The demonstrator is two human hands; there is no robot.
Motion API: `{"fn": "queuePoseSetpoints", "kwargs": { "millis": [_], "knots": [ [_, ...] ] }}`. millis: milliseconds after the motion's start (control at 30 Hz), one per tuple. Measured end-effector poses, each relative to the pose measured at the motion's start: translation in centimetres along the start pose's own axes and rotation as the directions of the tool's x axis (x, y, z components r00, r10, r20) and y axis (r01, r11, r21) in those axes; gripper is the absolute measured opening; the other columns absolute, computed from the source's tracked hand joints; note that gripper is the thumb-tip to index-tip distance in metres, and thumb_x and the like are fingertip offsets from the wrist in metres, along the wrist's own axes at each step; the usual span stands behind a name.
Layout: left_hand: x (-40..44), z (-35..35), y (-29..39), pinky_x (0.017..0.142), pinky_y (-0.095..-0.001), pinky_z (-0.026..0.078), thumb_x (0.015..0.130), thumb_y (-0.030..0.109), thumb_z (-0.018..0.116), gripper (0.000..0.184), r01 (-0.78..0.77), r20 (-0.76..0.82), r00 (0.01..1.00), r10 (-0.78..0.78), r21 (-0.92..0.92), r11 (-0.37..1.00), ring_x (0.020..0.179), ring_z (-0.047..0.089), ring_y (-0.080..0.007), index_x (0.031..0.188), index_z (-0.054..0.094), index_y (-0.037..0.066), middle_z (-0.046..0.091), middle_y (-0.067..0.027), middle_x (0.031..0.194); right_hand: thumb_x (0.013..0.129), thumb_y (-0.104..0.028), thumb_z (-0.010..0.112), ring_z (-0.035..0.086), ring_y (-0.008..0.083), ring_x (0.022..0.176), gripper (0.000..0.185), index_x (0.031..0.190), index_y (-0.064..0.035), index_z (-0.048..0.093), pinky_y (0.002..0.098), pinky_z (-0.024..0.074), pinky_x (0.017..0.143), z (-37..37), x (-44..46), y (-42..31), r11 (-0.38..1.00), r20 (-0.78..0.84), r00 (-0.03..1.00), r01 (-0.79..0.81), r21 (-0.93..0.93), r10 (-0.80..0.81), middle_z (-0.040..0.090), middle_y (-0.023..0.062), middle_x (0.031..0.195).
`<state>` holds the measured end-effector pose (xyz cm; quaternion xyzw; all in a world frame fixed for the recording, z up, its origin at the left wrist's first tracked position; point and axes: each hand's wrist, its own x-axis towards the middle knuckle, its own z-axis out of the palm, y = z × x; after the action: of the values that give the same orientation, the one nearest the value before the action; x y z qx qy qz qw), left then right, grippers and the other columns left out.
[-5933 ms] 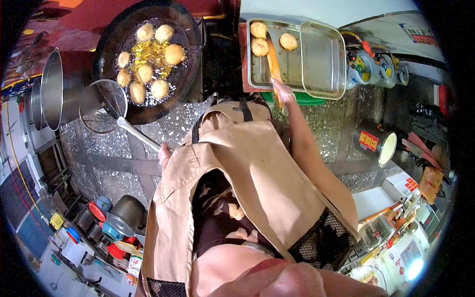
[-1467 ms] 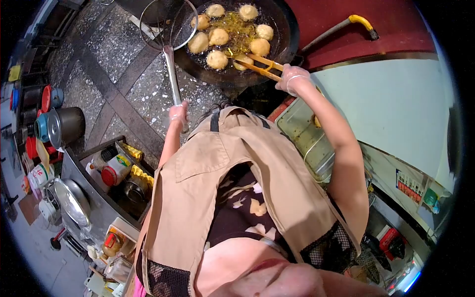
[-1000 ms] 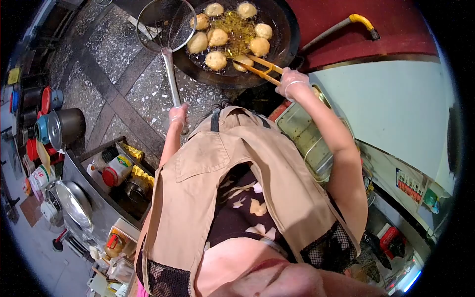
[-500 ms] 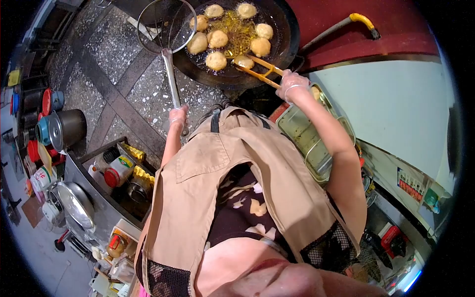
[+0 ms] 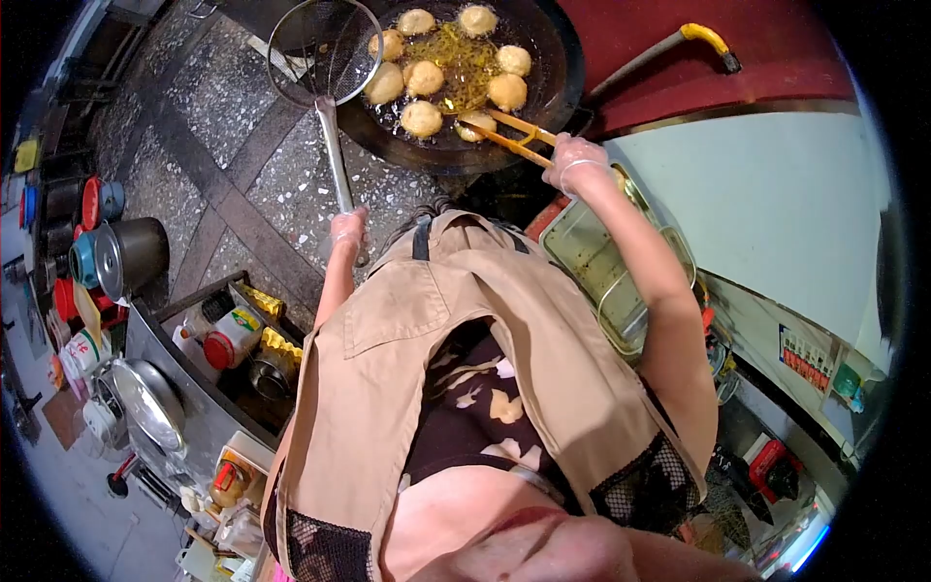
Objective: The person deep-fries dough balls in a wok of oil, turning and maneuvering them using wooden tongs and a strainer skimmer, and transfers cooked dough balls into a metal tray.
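My left hand [image 5: 348,229], in a clear glove, is closed around the metal handle of a round wire strainer [image 5: 335,155]. The strainer's mesh head is up at the left edge of a dark wok [image 5: 574,73]. Several golden round dough pieces [image 5: 423,78] float in the wok's bubbling oil. My right hand [image 5: 576,163], also gloved, grips wooden tongs [image 5: 524,145] at the wok's near right side. The tongs' tips are at a dough piece [image 5: 475,126] nearest me; whether they squeeze it I cannot tell.
Below my right forearm is a metal tray [image 5: 582,247] with a wire rack, partly hidden. A yellow-tipped pipe [image 5: 679,44] crosses the red surface behind the wok. At left stand a dark pot [image 5: 144,254], a metal bowl [image 5: 150,403] and a red-lidded jar [image 5: 228,341].
Earlier the tongs were over the tray; since then the view has turned and they have come to the wok. Over the last second, tongs and strainer have barely moved.
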<state>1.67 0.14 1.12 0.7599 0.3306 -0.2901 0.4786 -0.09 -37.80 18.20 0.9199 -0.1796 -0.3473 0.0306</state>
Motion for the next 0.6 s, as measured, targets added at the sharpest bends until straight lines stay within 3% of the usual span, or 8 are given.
{"fn": "queuePoseSetpoints", "kwargs": {
  "millis": [33,600],
  "knots": [
    [0.0,-0.1,0.1,0.037,-0.0335,0.035,0.077,0.028,0.065,0.032,0.011,-0.002,1.0,-0.011,-0.003,1.0,0.04,0.047,-0.0177,0.061,0.051,0.005,0.048,-0.0049,0.051,0.081,-0.026,0.056,0.058,0.027,0.106,0.045,0.119,-0.0014,0.047,0.0354,0.0463,0.087,-0.3,-0.2,-0.1,1.0,0.041,0.999,0.01,-0.023,-0.009,0.058,0.0159,0.116],
    [-1.0,-0.4,0.4,0.037,-0.0336,0.037,0.076,0.027,0.064,0.029,-0.054,-0.009,0.999,0.054,0.016,0.998,0.04,0.047,-0.0173,0.062,0.053,0.004,0.047,-0.0045,0.052,0.079,-0.018,0.058,0.057,0.0262,0.108,0.044,0.119,-0.0028,0.049,0.0348,0.0455,0.087,0.6,-0.1,-0.4,0.999,-0.01,1.0,-0.022,-0.049,0.022,0.058,0.0141,0.117]
  ]
}}
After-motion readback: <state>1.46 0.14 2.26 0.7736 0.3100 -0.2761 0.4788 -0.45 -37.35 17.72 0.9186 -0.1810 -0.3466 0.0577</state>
